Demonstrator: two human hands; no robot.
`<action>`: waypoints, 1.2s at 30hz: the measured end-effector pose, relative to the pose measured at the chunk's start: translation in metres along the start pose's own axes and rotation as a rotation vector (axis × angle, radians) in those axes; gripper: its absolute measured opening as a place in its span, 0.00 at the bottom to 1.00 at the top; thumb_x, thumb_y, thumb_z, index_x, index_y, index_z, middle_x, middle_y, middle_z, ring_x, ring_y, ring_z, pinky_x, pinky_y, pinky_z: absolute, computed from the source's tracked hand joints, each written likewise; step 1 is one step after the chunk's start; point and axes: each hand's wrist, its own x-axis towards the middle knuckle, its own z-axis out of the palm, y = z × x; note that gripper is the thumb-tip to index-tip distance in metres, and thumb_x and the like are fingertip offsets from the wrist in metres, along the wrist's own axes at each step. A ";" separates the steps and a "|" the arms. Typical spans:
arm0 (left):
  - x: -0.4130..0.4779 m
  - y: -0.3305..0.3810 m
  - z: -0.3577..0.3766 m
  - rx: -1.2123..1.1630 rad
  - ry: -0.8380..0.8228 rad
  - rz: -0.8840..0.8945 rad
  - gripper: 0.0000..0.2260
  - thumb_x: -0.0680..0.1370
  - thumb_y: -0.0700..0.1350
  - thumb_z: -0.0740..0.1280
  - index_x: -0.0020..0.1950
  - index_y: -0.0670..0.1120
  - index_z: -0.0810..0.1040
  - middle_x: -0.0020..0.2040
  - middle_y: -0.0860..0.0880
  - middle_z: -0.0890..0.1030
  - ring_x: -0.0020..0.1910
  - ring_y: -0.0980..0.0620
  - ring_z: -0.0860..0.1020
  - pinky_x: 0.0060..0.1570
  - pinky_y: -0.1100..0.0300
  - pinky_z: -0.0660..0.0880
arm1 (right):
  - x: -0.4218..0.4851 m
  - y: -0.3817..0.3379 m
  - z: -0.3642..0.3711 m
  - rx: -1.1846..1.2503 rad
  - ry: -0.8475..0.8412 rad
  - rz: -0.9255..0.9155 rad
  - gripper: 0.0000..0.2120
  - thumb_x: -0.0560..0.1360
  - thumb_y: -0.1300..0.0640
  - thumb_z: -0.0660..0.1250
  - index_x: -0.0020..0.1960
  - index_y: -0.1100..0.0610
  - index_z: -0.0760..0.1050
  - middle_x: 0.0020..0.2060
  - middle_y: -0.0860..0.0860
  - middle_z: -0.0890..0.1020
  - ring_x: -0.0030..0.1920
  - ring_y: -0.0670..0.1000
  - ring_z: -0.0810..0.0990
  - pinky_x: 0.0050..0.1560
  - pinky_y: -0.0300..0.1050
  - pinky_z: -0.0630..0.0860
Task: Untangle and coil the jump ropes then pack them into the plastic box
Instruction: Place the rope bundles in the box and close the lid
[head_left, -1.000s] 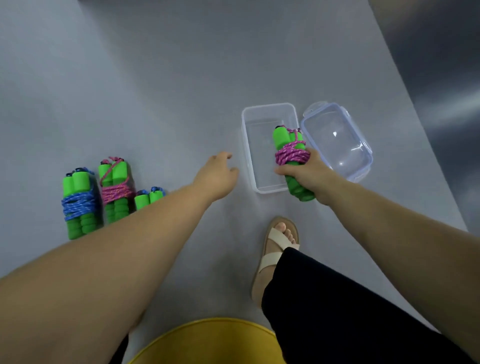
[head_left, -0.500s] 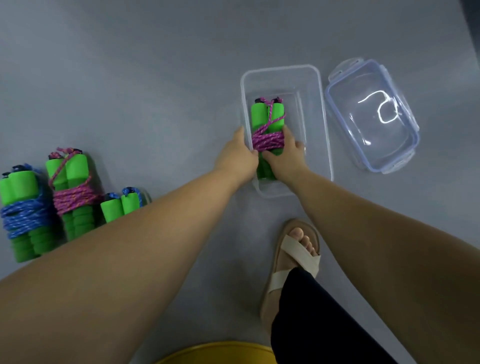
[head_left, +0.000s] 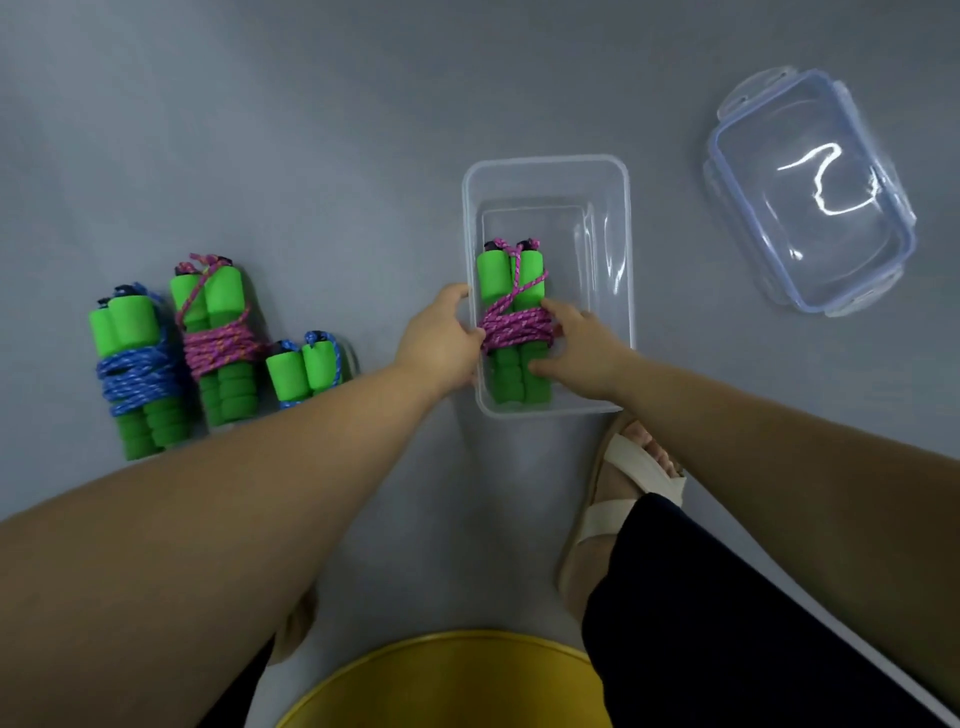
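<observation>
A clear plastic box (head_left: 545, 162) stands open on the grey floor. A coiled jump rope with green foam handles and pink cord (head_left: 511, 291) lies inside it, against the left wall. My left hand (head_left: 441, 338) reaches over the box's left rim with its fingertips on the pink cord. My right hand (head_left: 582, 343) is inside the box, fingers pressed to the bundle's right side. Three more coiled ropes lie to the left: a blue-corded one (head_left: 137, 364), a pink-corded one (head_left: 215, 332), and a smaller blue-corded one (head_left: 306, 366) partly hidden by my left arm.
The box's clear lid (head_left: 810, 192) lies upturned on the floor at the upper right. A foot in a pale sandal (head_left: 628, 478) rests just below the box. A yellow rounded object (head_left: 447, 680) sits at the bottom edge.
My right hand carried the pink-corded rope from above the box's rim down into the box. My left hand came in from the left and joined it on the bundle.
</observation>
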 end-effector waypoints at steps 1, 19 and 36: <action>-0.001 -0.001 -0.002 -0.025 -0.011 -0.019 0.22 0.78 0.37 0.63 0.71 0.48 0.65 0.41 0.44 0.75 0.42 0.42 0.79 0.48 0.44 0.79 | 0.001 -0.003 0.002 -0.054 -0.005 -0.002 0.39 0.71 0.56 0.71 0.75 0.54 0.52 0.66 0.61 0.66 0.63 0.61 0.71 0.65 0.51 0.68; -0.041 -0.118 -0.073 -0.031 0.388 -0.409 0.23 0.76 0.37 0.58 0.71 0.43 0.63 0.68 0.39 0.68 0.64 0.38 0.69 0.64 0.50 0.67 | -0.002 -0.119 0.123 0.311 -0.218 -0.013 0.27 0.74 0.61 0.65 0.71 0.60 0.60 0.54 0.54 0.72 0.44 0.51 0.74 0.46 0.47 0.77; -0.043 -0.009 -0.124 -0.439 -0.177 0.119 0.18 0.71 0.35 0.72 0.58 0.48 0.75 0.54 0.47 0.81 0.50 0.50 0.80 0.50 0.53 0.79 | -0.049 -0.114 -0.003 0.851 -0.145 -0.181 0.15 0.74 0.69 0.57 0.56 0.56 0.73 0.48 0.51 0.80 0.45 0.47 0.78 0.43 0.41 0.78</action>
